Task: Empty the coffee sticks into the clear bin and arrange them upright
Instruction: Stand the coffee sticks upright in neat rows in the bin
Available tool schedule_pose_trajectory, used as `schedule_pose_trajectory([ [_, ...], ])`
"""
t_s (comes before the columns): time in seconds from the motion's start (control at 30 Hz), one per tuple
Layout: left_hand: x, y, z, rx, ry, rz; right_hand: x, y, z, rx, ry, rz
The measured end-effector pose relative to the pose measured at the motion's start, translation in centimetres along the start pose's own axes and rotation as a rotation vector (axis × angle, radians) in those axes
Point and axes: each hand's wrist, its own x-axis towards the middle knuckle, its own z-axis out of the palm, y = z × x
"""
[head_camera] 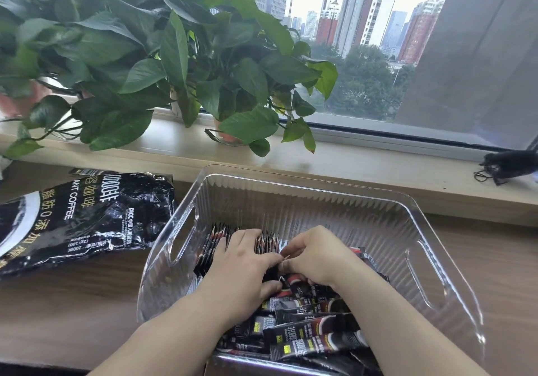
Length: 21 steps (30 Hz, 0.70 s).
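Both hands are inside the bin (320,201), meeting near its middle. The left hand (244,259) curls its fingers over the tops of a standing row of sticks (214,247), thumb tucked low on the near side, so it grips that bundle. The right hand (316,255) is tightly curled, its fingertips pinching sticks where the two hands touch; how many it holds is hidden. The standing row lies along the bin's left part. The rest lie flat in a loose heap at its near end, under both wrists. The bin sits on the table (72,311); the crumpled black bag (84,215) lies just left of it, plants (145,55) on the sill (364,166) behind.
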Motion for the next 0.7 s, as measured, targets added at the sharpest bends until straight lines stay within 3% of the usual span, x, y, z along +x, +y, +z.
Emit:
schedule_pose_trajectory([
  [0.23,-0.2,0.5,-0.5,0.04,-0.064,-0.006,-2.2,0.7,-3.3,-0.021,0.147,-0.048],
  [0.5,1.1,1.3,-2.2,0.143,-0.247,-0.007,-6.0,2.6,-7.1,-0.371,0.116,-0.036],
  [0.7,1.5,1.6,-1.5,0.165,-0.115,0.03,-6.3,2.6,-6.2,-0.624,0.035,-0.069],
])
